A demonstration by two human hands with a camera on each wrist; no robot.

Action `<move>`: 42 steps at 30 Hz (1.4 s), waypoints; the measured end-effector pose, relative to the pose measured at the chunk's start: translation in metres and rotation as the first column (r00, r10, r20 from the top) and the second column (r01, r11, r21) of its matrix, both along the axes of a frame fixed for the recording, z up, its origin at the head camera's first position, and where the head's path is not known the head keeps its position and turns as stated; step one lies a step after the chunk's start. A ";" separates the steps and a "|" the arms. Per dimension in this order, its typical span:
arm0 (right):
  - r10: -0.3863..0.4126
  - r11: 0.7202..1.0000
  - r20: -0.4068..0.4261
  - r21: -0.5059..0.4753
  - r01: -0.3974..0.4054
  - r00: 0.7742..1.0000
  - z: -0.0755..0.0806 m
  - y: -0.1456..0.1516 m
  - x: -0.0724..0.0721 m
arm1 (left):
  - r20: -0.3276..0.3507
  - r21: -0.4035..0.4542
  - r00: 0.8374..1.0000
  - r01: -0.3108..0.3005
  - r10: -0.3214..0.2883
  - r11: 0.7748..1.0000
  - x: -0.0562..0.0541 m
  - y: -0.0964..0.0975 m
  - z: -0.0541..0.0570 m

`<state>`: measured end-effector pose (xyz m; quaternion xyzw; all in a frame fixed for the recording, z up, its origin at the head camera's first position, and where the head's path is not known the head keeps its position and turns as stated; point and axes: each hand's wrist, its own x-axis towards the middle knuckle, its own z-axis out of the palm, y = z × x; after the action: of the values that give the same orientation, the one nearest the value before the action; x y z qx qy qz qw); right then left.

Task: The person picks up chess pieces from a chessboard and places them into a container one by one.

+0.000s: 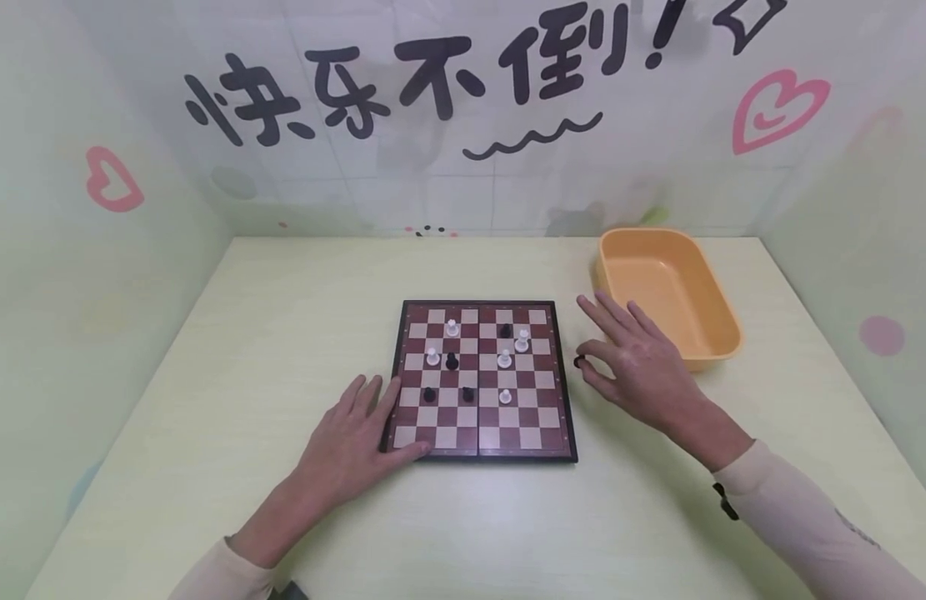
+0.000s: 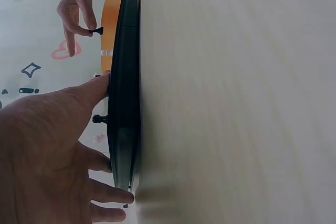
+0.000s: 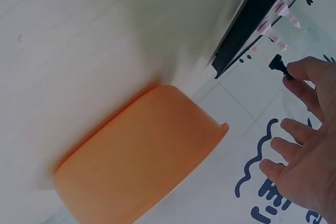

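A checkered chessboard lies on the table with several white and black pieces standing on it. My left hand rests at the board's left edge, thumb over the near left corner and fingers spread along the side. To the right of the board, my right hand pinches a black chess piece between thumb and forefinger, the other fingers stretched out. That piece is held in the air, apart from the board. In the left wrist view another black piece stands on the board beyond my left thumb.
An orange plastic basin stands at the back right of the table, close behind my right hand. Walls with printed lettering and hearts enclose the table at the back and both sides.
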<state>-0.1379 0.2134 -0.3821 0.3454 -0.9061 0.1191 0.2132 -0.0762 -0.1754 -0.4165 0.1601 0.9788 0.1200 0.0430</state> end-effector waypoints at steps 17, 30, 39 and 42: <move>-0.019 1.000 -0.069 -0.003 0.018 0.997 0.010 0.024 -0.004 | -0.010 -0.009 1.000 0.020 -0.020 1.000 -0.001 -0.002 0.000; -0.057 0.998 -0.052 0.008 0.058 0.997 0.015 0.035 -0.005 | 0.003 -0.008 1.000 0.018 -0.018 1.000 0.001 -0.001 0.001; -0.076 0.997 -0.073 -0.005 0.076 0.994 0.018 0.046 -0.009 | -0.006 -0.013 1.000 0.015 -0.015 1.000 0.001 -0.001 -0.001; -0.081 0.997 -0.082 -0.015 0.081 0.993 0.018 0.050 -0.010 | -0.013 -0.017 1.000 0.017 -0.018 1.000 0.001 -0.001 -0.002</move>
<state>-0.1477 0.2634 -0.3637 0.3118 -0.9091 0.1011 0.2572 -0.0753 -0.1767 -0.4185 0.1691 0.9786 0.1102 0.0388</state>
